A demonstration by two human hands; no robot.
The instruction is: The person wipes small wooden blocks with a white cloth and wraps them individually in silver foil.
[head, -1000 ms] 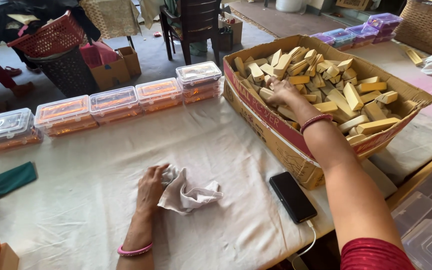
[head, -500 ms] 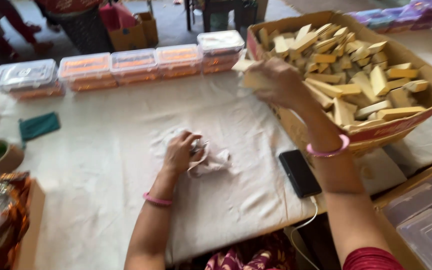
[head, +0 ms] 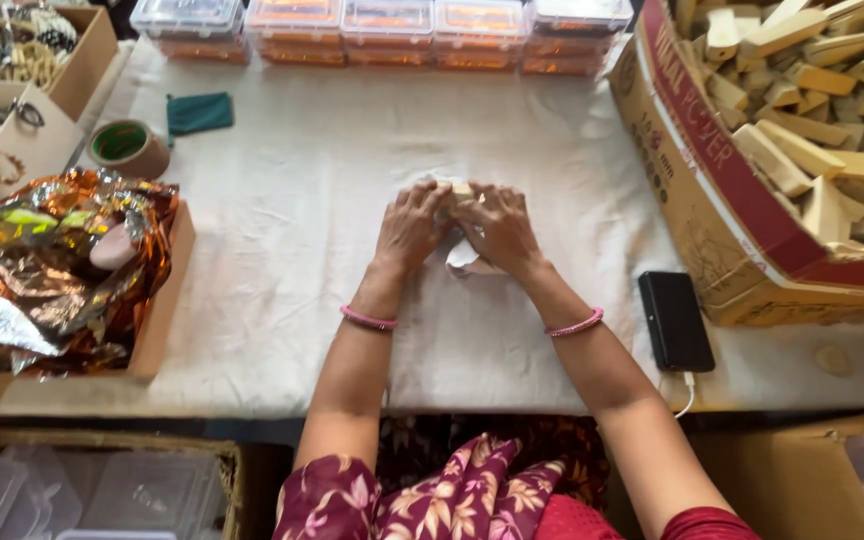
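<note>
Table (head: 282, 300) under a white cloth, spanning the whole view. Cardboard box (head: 712, 215) at my right, heaped with pale wooden blocks (head: 802, 150). Row of clear lidded containers (head: 382, 30) with orange contents along the far edge. Foil sheets (head: 52, 270) in a tray at my left. Black phone (head: 675, 320) beside the box. Tape roll (head: 127, 147) near a green pouch (head: 199, 113). My left hand (head: 409, 225) and right hand (head: 499, 228), fingers curled, together pinching one small wooden block (head: 461, 191) against a crumpled white wrapper (head: 470, 262), mid-table.
</note>
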